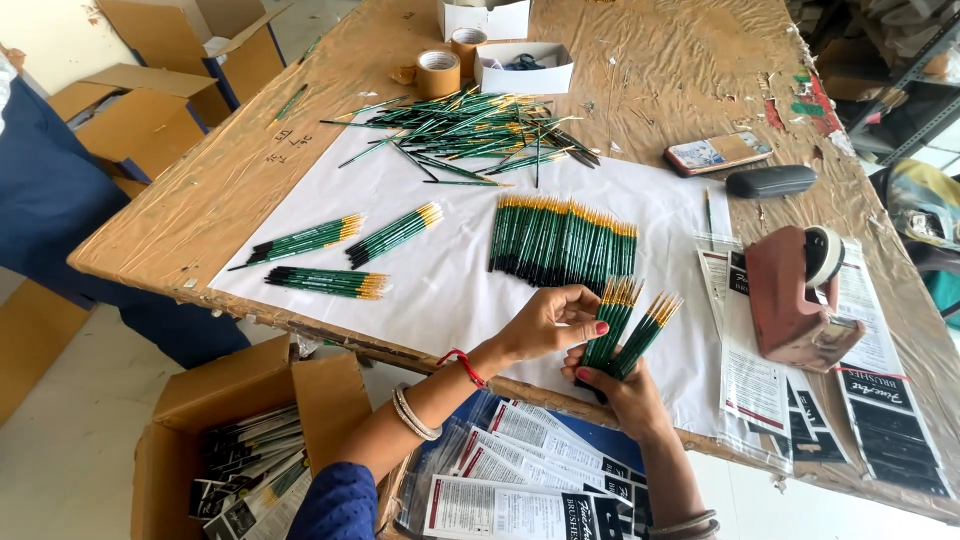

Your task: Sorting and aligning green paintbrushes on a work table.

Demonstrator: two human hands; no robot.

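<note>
My right hand (622, 392) grips a bunch of green paintbrushes (628, 325) with yellow ends, fanned upward near the table's front edge. My left hand (553, 320) touches the same bunch from the left, fingers curled on the handles. Just beyond lies a wide row of green brushes (562, 238) on the white paper sheet (450, 270). Three small brush bundles (325, 250) lie to the left. A loose tangled pile of brushes (480, 130) sits farther back.
A red tape dispenser (795, 295) stands on printed packaging sleeves (880, 390) at the right. A phone (718, 152), a dark case (770, 181), tape rolls (438, 72) and white boxes (522, 68) sit at the back. Open cardboard boxes (235, 450) with packages stand below.
</note>
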